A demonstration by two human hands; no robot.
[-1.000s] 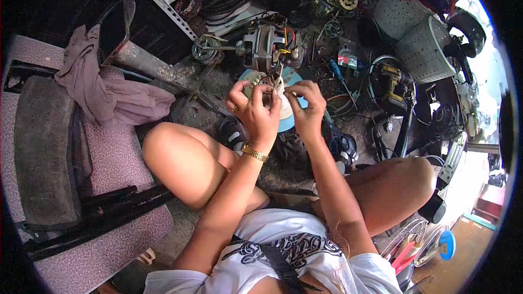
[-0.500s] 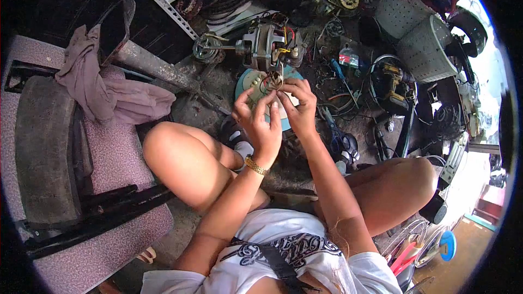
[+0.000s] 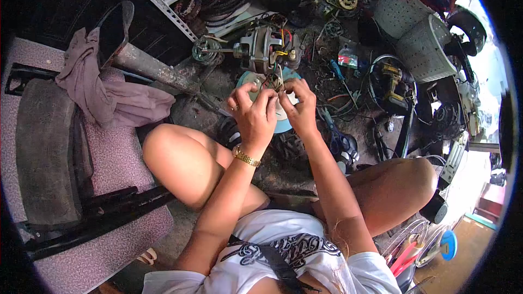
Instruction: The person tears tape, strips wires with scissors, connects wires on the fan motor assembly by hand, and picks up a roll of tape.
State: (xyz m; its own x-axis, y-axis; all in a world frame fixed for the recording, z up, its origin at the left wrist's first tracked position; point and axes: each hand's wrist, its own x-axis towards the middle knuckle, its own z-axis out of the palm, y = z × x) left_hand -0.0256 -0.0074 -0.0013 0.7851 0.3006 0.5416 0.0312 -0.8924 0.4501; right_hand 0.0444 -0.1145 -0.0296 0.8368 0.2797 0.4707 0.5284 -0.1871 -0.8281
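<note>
Close together over a round light-blue base point(image 3: 283, 126), both hands work at thin wires point(image 3: 271, 81) that run down from an electric motor point(image 3: 262, 49). My left hand point(image 3: 255, 113) has thumb and index finger pinched at the wire ends; a gold watch is on its wrist. Fingers of my right hand point(image 3: 298, 106) pinch the wires from the other side, nearly touching the left fingertips. The motor lies on its side just beyond, its shaft pointing left, with red and yellow leads at its right end. The exact wire ends are hidden by the fingers.
Right of the hands lie a blue screwdriver point(image 3: 341, 76), scissors point(image 3: 342, 140) and a yellow drill point(image 3: 391, 81) in a round tray. A perforated white basket point(image 3: 427, 49) stands farther right. At left is a padded seat point(image 3: 117, 158) with a cloth point(image 3: 128, 100).
My left hand has turned slightly and its fingers have curled in more closely at the wires. My right hand has barely shifted, still pinching.
</note>
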